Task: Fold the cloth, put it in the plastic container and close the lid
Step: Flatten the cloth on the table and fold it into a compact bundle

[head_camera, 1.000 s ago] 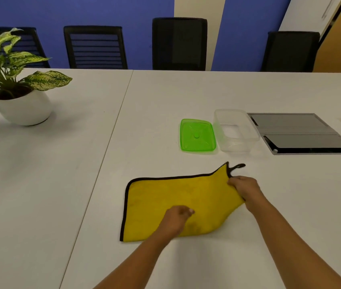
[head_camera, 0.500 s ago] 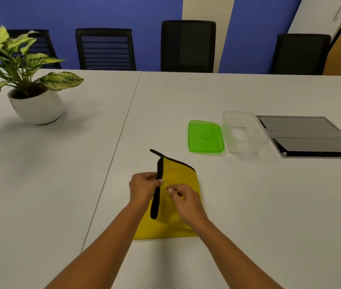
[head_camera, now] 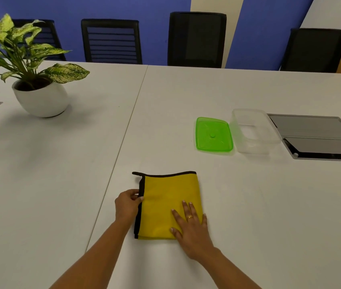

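Observation:
The yellow cloth (head_camera: 165,197) with black trim lies folded in half on the white table, its black edges stacked on the left. My left hand (head_camera: 126,205) pinches that left edge between thumb and fingers. My right hand (head_camera: 190,228) lies flat, fingers spread, on the cloth's lower right part. The clear plastic container (head_camera: 255,130) stands open and empty at the far right. Its green lid (head_camera: 213,134) lies flat on the table just left of it.
A potted plant (head_camera: 40,97) in a white bowl stands at the far left. A grey metal floor-box panel (head_camera: 319,136) is set in the table right of the container. Black chairs (head_camera: 196,38) line the far edge. A seam (head_camera: 132,119) runs between two tabletops.
The open cloth was folded right to left in half. It now lies flat; my right hand has gone from pinching the edge to pressing flat on top.

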### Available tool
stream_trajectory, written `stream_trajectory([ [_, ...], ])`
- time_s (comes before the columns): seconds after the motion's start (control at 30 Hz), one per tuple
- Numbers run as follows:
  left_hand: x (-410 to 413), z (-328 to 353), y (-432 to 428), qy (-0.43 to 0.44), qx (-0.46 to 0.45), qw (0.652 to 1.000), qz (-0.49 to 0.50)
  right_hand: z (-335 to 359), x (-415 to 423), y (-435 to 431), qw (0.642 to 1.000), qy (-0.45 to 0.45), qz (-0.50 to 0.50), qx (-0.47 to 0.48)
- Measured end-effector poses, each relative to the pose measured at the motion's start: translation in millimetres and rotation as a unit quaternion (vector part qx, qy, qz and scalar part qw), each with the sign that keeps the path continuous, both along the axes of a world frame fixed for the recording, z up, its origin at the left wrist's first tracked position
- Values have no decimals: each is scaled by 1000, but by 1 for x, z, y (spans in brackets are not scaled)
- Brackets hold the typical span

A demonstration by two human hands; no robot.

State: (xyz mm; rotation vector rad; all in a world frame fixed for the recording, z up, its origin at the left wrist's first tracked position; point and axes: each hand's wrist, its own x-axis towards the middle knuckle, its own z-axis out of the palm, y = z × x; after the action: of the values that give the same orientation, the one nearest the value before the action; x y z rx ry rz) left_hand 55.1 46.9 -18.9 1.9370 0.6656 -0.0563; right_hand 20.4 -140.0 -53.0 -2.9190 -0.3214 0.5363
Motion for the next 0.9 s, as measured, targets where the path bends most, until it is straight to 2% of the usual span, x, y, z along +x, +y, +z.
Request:
stream_trajectory([
  [0.07, 1, -5, 0, -2, 26, 1000, -12, -8, -1, 1, 999, -22, -24, 0],
  [0.23, -3, -16, -10, -23, 62, 998, -10, -15, -5, 2, 997, -81, -13, 6],
  [0.4, -14, -30, -28, -52, 158, 986, -20, -27, -6, -4, 987, -160, 4, 8],
  [0.5, -26, -44, -29, -60, 338, 935, -87, -27, -5, -7, 987, -162, 5, -11],
  [0.6, -32, -62, -25, -134, 445, 868, -177, -20, -7, 0, 988, -153, 3, -16],
  [0.63, -32, -61, -24, -131, 453, 859, -200, -16, -7, 4, 987, -161, -7, -10],
  [0.73, -33, -65, -23, -102, 426, 861, -259, -8, -1, 23, 985, -170, -17, 18],
  [0.9, -36, -80, -17, -82, 418, 873, -239, -13, 2, 41, 992, -88, 22, 83],
])
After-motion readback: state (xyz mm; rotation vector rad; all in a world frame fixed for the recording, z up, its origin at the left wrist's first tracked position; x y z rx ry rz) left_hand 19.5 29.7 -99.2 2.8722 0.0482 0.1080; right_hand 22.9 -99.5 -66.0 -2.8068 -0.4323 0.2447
